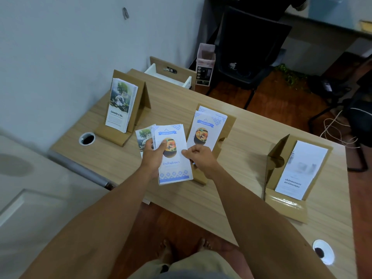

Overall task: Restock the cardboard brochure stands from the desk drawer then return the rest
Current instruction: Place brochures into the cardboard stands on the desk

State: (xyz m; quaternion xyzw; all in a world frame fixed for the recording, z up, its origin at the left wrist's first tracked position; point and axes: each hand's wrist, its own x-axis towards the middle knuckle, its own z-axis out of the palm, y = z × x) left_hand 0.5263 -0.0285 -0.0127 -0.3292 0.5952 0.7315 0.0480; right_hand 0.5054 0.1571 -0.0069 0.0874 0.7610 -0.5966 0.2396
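My left hand (152, 153) grips a fanned stack of brochures (173, 158) over the desk, a blue-bordered food brochure on top and a tree brochure behind it. My right hand (198, 156) pinches the right edge of the top brochure. Three cardboard stands are on the desk: the left stand (141, 101) holds tree brochures (120, 105), the middle stand (226, 127) just behind my hands holds food brochures (207, 127), and the right stand (281, 204) holds a white brochure (302, 170). The white desk drawer (169, 74) stands open at the far end.
The wooden desk (231, 194) has cable holes at the left (87, 138) and front right (323, 253). A wall runs along the left. A black chair (251, 57), a small lined bin (205, 63) and loose cables (338, 129) are on the floor beyond the desk.
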